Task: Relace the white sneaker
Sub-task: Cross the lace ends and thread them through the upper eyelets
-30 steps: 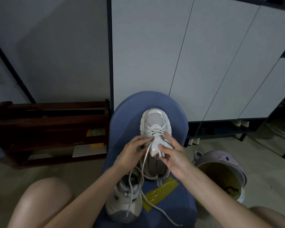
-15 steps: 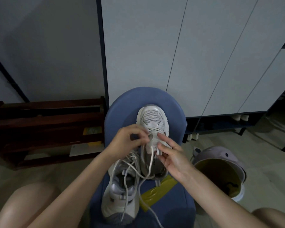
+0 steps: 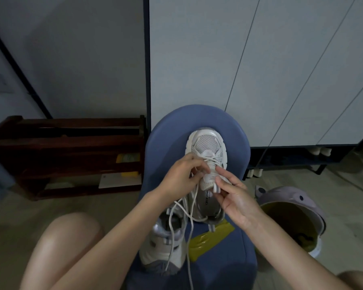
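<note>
Sneaker (image 3: 206, 147): lying toe-away on blue chair (image 3: 235, 141).
L hand (image 3: 181, 177): grip pinching lace (image 3: 194, 197) nr eyelets.
R hand (image 3: 236, 200): grip pinching tongue (image 3: 210, 181).
2nd shoe (image 3: 166, 245): sitting nearer, w/ laces trailing.

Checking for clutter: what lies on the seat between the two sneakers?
In the head view, loose white laces cross the gap; the laced sneaker and second sneaker nearly touch.

The blue seat (image 3: 235, 143) beyond the sneaker's toe (image 3: 206, 143) gives you open room. Nearer you, a second sneaker (image 3: 164, 245), loose laces (image 3: 190, 208) and yellow tape (image 3: 208, 239) obstruct the surface.
</note>
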